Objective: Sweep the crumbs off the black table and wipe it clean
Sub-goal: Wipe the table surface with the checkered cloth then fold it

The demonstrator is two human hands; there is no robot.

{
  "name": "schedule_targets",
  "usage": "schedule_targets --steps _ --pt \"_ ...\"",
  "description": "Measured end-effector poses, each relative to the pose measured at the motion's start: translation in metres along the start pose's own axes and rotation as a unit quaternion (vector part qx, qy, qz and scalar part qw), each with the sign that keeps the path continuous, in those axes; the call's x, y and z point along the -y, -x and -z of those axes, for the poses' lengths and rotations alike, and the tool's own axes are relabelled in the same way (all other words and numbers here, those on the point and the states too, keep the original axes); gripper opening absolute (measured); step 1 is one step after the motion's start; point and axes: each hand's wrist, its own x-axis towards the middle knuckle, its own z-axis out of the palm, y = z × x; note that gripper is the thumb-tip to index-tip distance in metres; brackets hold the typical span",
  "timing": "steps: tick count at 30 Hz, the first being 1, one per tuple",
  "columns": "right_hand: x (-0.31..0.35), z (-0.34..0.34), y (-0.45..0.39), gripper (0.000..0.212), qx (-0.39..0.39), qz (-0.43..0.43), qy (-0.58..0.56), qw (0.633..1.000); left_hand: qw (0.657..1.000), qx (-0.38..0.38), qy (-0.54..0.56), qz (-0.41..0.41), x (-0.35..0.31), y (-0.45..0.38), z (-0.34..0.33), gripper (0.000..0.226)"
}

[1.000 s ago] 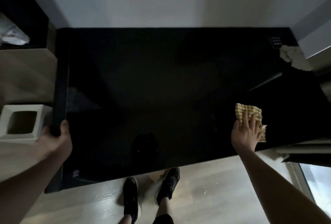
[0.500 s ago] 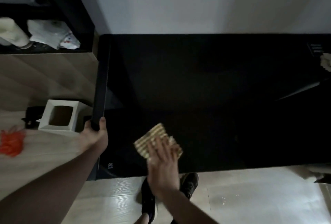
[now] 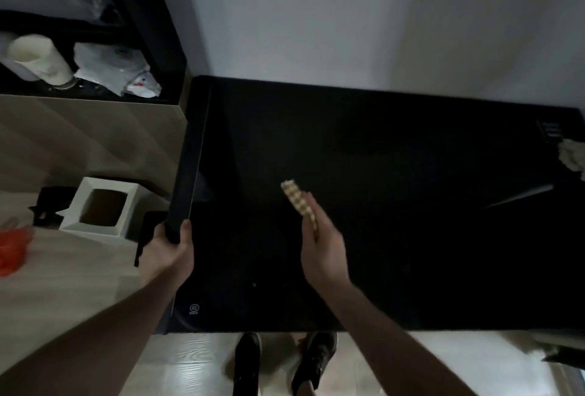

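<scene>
With the right hand point(image 3: 321, 246) clamped on the cloth point(image 3: 299, 202) edge-up over the table point(image 3: 411, 237), specks nearest the person could be missed.

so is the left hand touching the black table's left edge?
Touching. Head view: left hand wraps the left edge of the glossy black table, thumb on top, fingers on the outer side.

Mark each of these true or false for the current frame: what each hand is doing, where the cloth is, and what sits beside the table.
1. The left hand grips the black table at its left edge. True.
2. The right hand is empty. False: it holds the checkered cloth.
3. The cloth lies flat on the table. False: it stands on edge.
4. A white box sits on the floor left of the table. True.
</scene>
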Motion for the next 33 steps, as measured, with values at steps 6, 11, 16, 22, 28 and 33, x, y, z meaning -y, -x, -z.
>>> schedule_targets --steps 6,11,16,22,28,33 --pt "0.043 -0.03 -0.121 0.045 0.013 0.079 0.064 0.995 1.0 -0.013 -0.005 -0.005 0.001 -0.002 0.001 0.057" --pt "0.078 -0.082 -0.22 0.044 0.017 0.129 0.086 0.988 1.0 -0.021 0.0 0.0 0.001 -0.008 -0.002 0.052" --pt "0.103 -0.137 -0.297 0.05 0.09 0.134 0.23 0.96 0.999 -0.037 -0.008 0.001 0.006 -0.015 -0.009 0.051" --pt "0.06 -0.17 -0.279 0.054 0.161 0.188 0.371 0.895 0.999 -0.038 -0.026 0.01 0.006 -0.017 -0.012 0.053" --pt "0.02 -0.148 -0.154 0.053 0.243 0.298 0.312 0.869 0.999 -0.023 -0.015 0.022 0.003 -0.014 -0.007 0.049" --pt "-0.014 -0.113 -0.032 0.059 0.291 0.286 0.323 0.854 1.0 -0.013 0.009 0.012 0.004 -0.012 -0.003 0.049"
